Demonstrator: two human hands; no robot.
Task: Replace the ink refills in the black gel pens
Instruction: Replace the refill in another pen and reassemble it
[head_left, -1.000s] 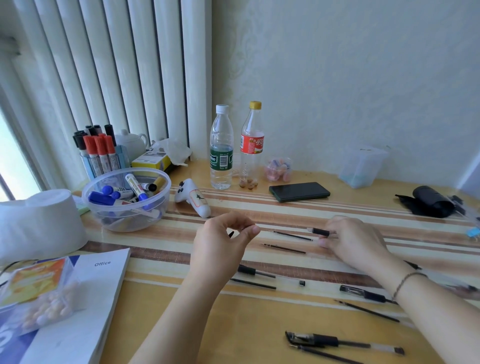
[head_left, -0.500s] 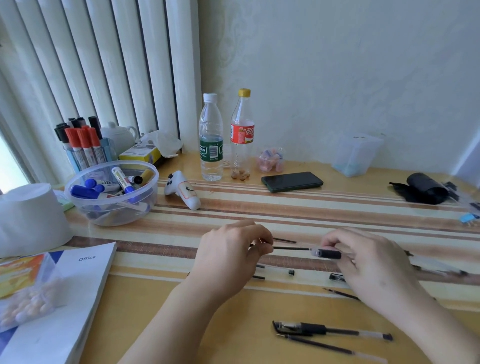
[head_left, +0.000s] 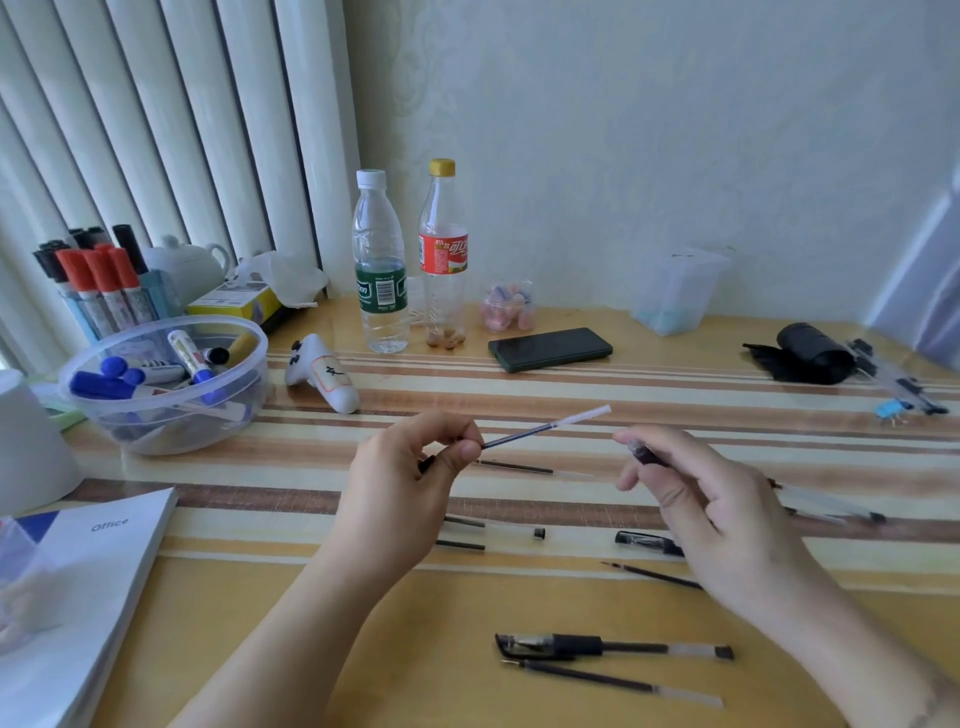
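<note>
Pen barrel (head_left: 644, 453) blurred in right hand (head_left: 717, 514)

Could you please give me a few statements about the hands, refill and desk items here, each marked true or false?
1. The left hand pinches a refill by its tip end. True.
2. The right hand is empty. False: it grips a pen barrel.
3. The refill is seated inside the barrel. False: it is held apart from the barrel, with a gap between them.
4. The phone lies flat behind the hands. True.
5. Both bottles have yellow caps. False: one cap is white, the other yellow.
6. A capped pen lies near the desk's front edge. True.
</note>
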